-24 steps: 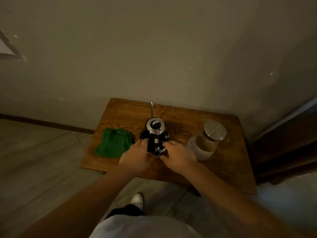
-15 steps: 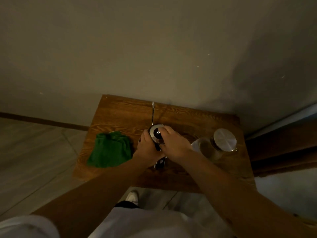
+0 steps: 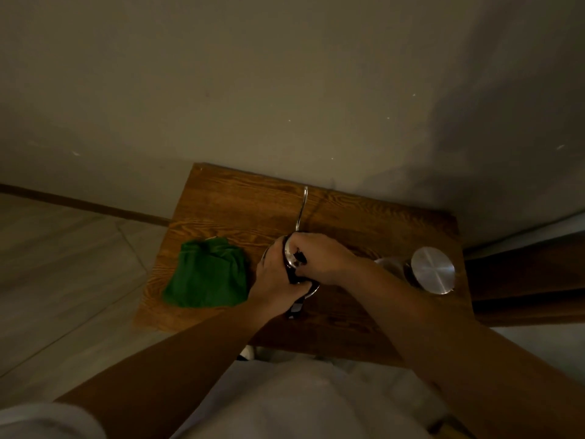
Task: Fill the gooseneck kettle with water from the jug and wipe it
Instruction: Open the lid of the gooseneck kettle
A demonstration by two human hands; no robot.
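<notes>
Honestly, left hand (image 3: 272, 277) should brace the kettle (image 3: 292, 264) body while right hand (image 3: 323, 261), grip pinching the lid, lifts straight up.

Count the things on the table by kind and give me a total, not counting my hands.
Kettle: 1
Jug: 1
Green cloth: 1
Total: 3, all on the wooden table.
</notes>
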